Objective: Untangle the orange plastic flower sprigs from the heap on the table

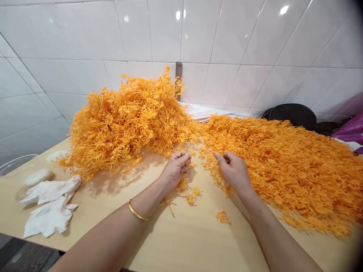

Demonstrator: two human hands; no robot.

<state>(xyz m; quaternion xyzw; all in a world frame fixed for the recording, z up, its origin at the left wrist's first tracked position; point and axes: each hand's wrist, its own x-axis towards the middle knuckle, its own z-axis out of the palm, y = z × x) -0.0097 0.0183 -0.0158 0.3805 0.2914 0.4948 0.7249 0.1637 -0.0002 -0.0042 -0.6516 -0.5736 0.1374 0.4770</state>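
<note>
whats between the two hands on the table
In the head view, a few loose orange branched sprigs lie on the pale tabletop between the left hand and right hand.

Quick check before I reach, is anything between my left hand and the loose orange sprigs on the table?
Nothing visible stands in the way. The loose orange sprigs lie just below the left hand, directly on the tabletop.

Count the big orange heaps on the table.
2: the left heap by the tiled wall, and the right heap spreading across the table; they meet near the middle.
</note>
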